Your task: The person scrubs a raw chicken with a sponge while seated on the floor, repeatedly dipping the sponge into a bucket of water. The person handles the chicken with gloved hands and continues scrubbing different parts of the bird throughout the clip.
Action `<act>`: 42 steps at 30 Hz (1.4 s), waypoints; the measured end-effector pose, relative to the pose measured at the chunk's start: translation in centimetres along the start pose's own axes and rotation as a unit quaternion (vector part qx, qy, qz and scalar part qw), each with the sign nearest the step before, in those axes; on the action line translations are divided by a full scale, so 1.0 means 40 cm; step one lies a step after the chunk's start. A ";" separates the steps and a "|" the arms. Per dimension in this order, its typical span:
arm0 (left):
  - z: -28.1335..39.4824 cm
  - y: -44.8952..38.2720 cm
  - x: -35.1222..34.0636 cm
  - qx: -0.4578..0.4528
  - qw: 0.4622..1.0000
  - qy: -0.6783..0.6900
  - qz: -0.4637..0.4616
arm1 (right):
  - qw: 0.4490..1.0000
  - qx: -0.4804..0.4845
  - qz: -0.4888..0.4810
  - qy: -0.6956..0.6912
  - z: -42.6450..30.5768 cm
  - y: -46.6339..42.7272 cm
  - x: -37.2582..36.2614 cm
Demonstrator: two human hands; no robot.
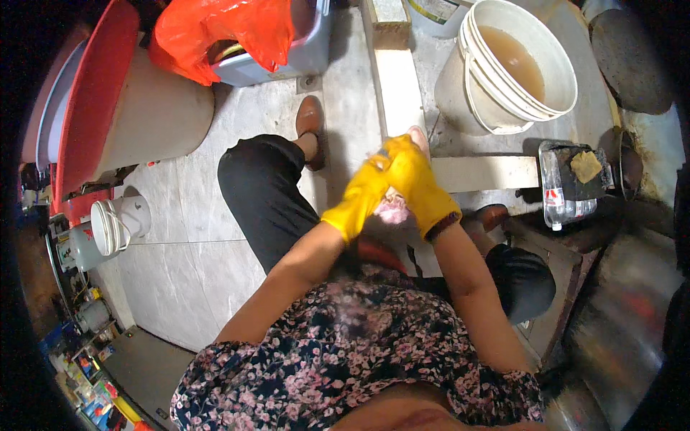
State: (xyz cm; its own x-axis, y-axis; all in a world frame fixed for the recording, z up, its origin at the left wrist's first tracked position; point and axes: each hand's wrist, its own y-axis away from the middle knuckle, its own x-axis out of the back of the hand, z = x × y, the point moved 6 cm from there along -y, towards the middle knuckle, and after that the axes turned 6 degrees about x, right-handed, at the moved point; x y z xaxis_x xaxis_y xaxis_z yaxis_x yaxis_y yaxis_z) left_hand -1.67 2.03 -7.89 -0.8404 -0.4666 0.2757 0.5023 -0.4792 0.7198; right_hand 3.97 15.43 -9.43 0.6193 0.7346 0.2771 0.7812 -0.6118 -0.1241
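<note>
My left hand (362, 191) and my right hand (416, 175) both wear yellow rubber gloves. They are pressed together in front of my lap, closed around a pale pink, soft-looking piece (392, 209), possibly raw meat. Its ruffled lower part shows below the gloves, between my wrists. Another pinkish end (418, 138) pokes out past the far side of the right glove. The gloves hide the middle, so I cannot tell whether both ends belong to one piece. Blur around the fingers hides the exact grip.
A pale ledge (399, 86) runs ahead of my hands. To its right stands a white bucket (453, 97) of brownish liquid. Plastic bottles (555, 199) lie near a yellowish sponge-like piece (586, 166). A red bag (232, 27) covers part of a grey-blue bin (312, 59); small white buckets (110, 229) stand left.
</note>
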 end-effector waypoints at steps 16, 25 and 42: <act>0.046 0.078 0.018 -0.022 0.992 -0.004 0.126 | 0.949 -0.131 -0.046 0.282 -0.252 0.049 0.211; 0.035 0.067 0.011 -0.004 0.998 0.034 0.045 | 0.918 -0.160 -0.050 0.359 -0.166 0.114 0.160; 0.023 0.071 -0.015 0.036 0.990 0.138 0.015 | 0.913 -0.161 -0.074 0.367 -0.178 0.176 0.166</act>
State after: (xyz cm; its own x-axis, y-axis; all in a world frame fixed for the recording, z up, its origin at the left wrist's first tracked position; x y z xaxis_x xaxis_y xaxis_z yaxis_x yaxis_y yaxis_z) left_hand 0.07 1.64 -5.43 -0.7321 -0.6705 0.1200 0.5022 -0.4124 0.7600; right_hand 13.02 13.91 -1.70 0.1978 0.4937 0.8468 0.7154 -0.6633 0.2197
